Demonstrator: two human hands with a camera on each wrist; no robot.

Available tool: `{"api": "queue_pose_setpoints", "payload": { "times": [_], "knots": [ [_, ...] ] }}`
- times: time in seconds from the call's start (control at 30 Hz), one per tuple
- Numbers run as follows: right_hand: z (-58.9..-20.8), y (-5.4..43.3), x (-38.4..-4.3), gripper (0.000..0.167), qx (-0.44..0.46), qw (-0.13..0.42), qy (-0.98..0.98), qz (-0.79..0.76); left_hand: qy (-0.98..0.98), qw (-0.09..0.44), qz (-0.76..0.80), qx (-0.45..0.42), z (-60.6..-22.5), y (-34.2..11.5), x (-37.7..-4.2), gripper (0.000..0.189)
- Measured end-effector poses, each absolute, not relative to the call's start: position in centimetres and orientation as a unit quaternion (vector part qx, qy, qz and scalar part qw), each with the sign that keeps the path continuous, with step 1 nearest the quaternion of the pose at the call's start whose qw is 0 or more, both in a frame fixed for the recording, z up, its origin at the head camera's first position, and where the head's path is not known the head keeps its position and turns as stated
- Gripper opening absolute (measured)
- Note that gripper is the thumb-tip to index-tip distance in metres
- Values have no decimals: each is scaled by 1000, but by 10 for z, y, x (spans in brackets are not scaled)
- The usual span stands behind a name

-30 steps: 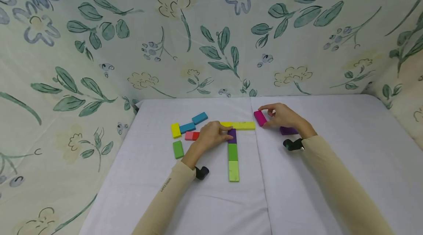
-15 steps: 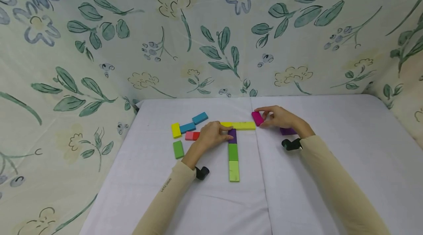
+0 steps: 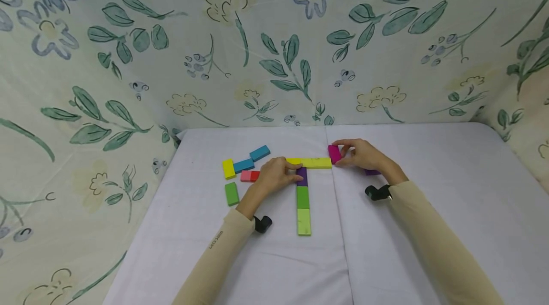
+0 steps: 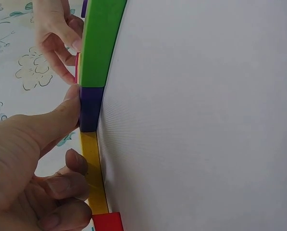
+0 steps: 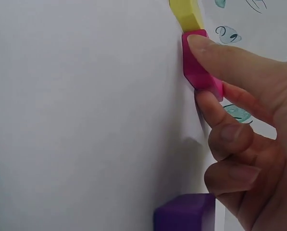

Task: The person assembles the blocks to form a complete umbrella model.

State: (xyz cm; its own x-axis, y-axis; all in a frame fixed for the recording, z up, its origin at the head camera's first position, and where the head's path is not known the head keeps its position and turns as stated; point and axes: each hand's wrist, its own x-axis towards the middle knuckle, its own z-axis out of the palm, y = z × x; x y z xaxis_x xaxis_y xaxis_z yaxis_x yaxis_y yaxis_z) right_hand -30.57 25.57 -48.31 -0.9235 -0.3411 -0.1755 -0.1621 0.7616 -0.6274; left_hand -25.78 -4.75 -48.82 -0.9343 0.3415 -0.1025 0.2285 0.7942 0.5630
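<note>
My right hand pinches a magenta block between thumb and fingers. In the right wrist view the magenta block meets the end of a yellow block. My left hand rests at the joint of a T of blocks, its thumb against the purple block and a finger at the yellow bar. Green and lime blocks continue the stem. The left wrist view has the thumb on the purple block, other fingers bent beside a yellow block.
Left of the T lie blue blocks, a yellow block, pink and red blocks and a green block. Another purple block is partly hidden by my right hand. A white cloth covers the table.
My right hand has moved the magenta block slightly left, up to the yellow bar's right end, and turned it straighter. The left hand has stayed in place.
</note>
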Motion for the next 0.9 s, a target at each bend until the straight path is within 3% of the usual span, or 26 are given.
{"api": "queue_pose_setpoints", "payload": {
  "times": [0.5,0.9],
  "knots": [
    [-481,250,-290,71,-94,103,941,-308,942,99,286,147,-487,-47,-257,46],
    [-487,250,-282,63,-93,77,942,-312,943,98,283,147,-488,-47,-258,46]
  ]
}}
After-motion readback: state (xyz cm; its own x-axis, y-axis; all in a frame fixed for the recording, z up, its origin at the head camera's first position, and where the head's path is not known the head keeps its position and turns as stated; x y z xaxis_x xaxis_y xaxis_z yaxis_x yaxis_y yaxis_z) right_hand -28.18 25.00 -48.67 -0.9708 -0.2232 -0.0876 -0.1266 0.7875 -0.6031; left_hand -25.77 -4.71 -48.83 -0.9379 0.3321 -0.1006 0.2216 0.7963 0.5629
